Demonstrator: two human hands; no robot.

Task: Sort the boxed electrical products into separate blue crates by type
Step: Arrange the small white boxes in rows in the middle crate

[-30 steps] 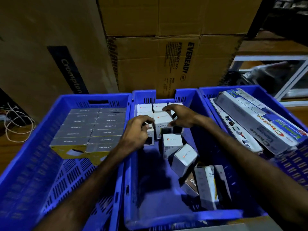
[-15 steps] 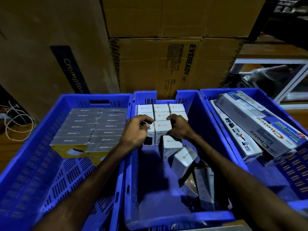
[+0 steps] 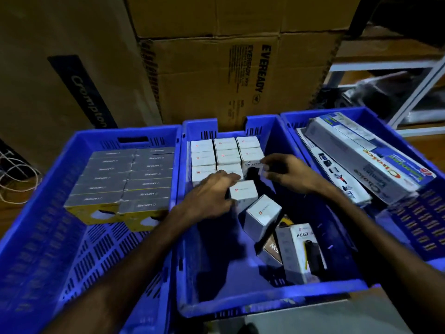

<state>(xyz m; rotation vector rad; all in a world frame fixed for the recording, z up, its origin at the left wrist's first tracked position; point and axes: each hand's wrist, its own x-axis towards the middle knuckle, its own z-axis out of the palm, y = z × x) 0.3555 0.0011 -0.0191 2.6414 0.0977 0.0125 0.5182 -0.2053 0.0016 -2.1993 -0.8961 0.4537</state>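
Pinching the Halley box [image 3: 252, 166] upright in my right hand [image 3: 287, 175] at the white stack's [image 3: 225, 154] near-right corner, my left hand [image 3: 212, 197] rests flat beside it.

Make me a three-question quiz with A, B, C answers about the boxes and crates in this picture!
1. Where are the small white boxes packed in neat rows?
A. left crate
B. middle crate
C. on the floor

2. How many blue crates show?
A. one
B. two
C. three

3. What is the right hand doing?
A. gripping a Halley box
B. hanging idle outside the crates
C. lifting a long box

Answers: 1 B, the white rows fill the middle crate's far end. 2 C, left crate, middle crate and right crate stand side by side. 3 A, its fingers and thumb curl round that box.
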